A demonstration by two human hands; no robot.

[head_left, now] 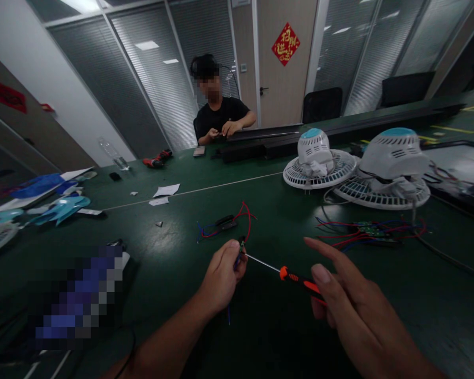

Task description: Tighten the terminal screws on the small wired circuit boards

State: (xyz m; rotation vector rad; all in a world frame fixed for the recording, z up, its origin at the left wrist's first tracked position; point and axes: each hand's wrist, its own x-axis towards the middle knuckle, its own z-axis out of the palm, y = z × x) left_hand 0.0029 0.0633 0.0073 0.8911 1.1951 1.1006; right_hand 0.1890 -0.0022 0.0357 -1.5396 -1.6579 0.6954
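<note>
My left hand (223, 276) pinches a small green circuit board (241, 246) with red and blue wires, most of it hidden by the fingers. In my right hand (345, 300) is a screwdriver (296, 276) with an orange and black handle, its index finger stretched out. The metal shaft runs left, and its tip meets or nearly meets the board; exact contact is too small to tell. Just beyond my left hand lies a dark part with red and blue wires (225, 223). Several wired circuit boards (369, 230) lie together beyond my right hand.
Two white fan housings (314, 158) (395, 163) stand face down at the right. Across the green table (205, 184) sits a person (221, 113) handling something small. A red power tool (157, 159), paper pieces (166, 190), a bottle (114, 153) and blue fan blades (61, 209) lie leftward.
</note>
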